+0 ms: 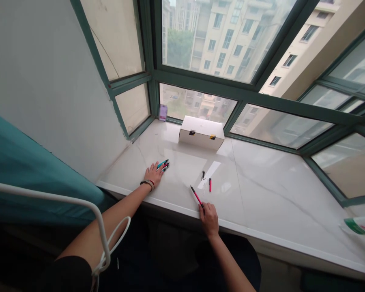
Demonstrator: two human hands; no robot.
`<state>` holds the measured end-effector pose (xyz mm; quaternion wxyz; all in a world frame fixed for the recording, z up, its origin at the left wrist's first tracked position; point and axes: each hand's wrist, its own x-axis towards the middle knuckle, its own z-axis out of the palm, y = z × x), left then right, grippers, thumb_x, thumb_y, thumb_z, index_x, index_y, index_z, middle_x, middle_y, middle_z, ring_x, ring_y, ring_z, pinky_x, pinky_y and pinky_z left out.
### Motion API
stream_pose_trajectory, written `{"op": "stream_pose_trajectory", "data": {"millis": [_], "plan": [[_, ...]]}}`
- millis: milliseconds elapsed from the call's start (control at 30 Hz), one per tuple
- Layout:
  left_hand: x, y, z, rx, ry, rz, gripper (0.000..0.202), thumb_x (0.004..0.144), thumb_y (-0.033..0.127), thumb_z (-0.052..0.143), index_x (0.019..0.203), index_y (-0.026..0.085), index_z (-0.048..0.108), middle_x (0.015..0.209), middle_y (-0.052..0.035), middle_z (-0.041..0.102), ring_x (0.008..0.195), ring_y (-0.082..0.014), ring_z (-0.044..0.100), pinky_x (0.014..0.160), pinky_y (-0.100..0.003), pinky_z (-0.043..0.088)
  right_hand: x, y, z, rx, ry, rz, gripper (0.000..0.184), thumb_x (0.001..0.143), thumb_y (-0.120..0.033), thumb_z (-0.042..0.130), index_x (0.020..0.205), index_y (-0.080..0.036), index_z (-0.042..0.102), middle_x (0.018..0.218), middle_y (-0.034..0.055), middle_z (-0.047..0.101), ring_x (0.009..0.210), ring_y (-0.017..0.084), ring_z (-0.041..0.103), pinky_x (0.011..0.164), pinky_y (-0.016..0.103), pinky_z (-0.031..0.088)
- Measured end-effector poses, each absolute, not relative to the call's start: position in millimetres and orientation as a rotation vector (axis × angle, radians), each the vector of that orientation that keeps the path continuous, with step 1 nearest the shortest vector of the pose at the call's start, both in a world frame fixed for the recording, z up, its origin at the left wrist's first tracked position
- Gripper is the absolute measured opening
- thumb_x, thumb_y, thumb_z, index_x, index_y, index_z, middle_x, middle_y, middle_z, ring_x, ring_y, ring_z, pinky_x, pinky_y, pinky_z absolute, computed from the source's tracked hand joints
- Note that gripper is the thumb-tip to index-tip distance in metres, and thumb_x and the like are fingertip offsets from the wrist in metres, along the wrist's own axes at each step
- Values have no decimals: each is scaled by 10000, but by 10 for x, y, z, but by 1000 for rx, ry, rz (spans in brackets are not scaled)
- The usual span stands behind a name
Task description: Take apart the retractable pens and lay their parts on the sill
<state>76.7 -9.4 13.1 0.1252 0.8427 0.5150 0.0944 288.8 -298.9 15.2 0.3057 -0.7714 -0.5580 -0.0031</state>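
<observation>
My left hand (153,174) lies on the white sill with its fingers stretched over a small bunch of teal and red pens (162,164). Dark bracelets circle that wrist. Near the front edge, my right hand (209,218) is closed around the lower end of a slim red pen (196,196), whose dark tip points up and to the left. Beyond this pen lie a short red pen part (210,185) and a small black piece (203,174). A pale strip (213,170) shows beside them; whether it is paper or reflected light I cannot tell.
A white box (200,140) with black-and-yellow tabs stands against the green-framed window. A purple packet (163,112) sits in the corner. At far right lies a green-and-white container (359,225). A white tube (91,205) crosses near my left arm, beside a teal curtain (42,170).
</observation>
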Motion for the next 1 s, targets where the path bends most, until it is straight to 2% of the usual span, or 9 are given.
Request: {"op": "stream_pose_trajectory", "data": {"millis": [233,433,533,667,700,767,833,933,1000], "plan": [[572,3,94,2355,1838,369,512,959,439,278,1431,275,386,1499,-76,338,1376,-320,237,1086,-522,225,2903,-2986,93,-2096,-1509,-25,288,977,-333,361,1092,-211,596,854,91,573,856,256,490,831,399,409],[602,-166,124,2361,1790,464,451,954,384,331,1359,264,489,1459,-64,397,1334,-295,294,1095,-474,253,2896,-2977,102,-2098,-1505,-42,304,974,-330,356,1114,-219,602,849,98,578,853,262,489,813,401,404],[689,-254,148,2339,1761,508,442,946,366,363,1346,244,507,1429,-89,425,1314,-279,333,1104,-445,262,2885,-2977,114,-2103,-1500,-43,315,974,-338,353,1111,-215,610,840,98,579,841,263,489,807,400,404],[809,-309,307,2218,1864,560,456,922,414,421,1330,233,519,1450,-114,388,1376,-355,237,1102,-583,193,2893,-2985,129,-2072,-1461,-13,322,971,-363,361,1100,-220,619,837,98,592,848,263,507,816,396,406],[848,-343,362,2209,1857,617,468,918,422,429,1330,218,517,1466,-119,364,1395,-365,195,1106,-596,174,2902,-2983,134,-2062,-1436,5,326,969,-375,364,1094,-220,622,839,98,600,852,262,514,818,395,407],[949,-476,452,2203,1720,753,473,920,420,430,1319,182,522,1481,-122,346,1411,-344,178,1129,-556,185,2912,-2961,151,-2057,-1335,59,345,964,-410,371,1071,-212,631,844,98,617,847,257,533,806,384,416],[1088,-707,482,2128,1441,804,439,929,414,419,1266,172,562,1433,-114,428,1366,-284,316,1125,-468,275,2890,-2910,177,-2070,-1173,127,374,956,-450,374,1038,-201,641,849,95,635,830,249,554,780,366,425],[1331,-1143,410,1740,1110,671,435,916,461,446,1189,164,610,1198,-115,638,1130,-227,577,999,-388,444,2738,-2779,221,-2035,-1023,256,402,948,-482,376,1023,-197,650,864,87,660,814,236,583,749,335,429],[1471,-1392,339,1511,951,630,445,909,490,446,1109,143,641,1076,-115,694,1026,-213,632,933,-367,486,2570,-2678,245,-1963,-1053,340,397,949,-476,377,1050,-204,648,896,82,673,826,226,596,748,316,428]]}}
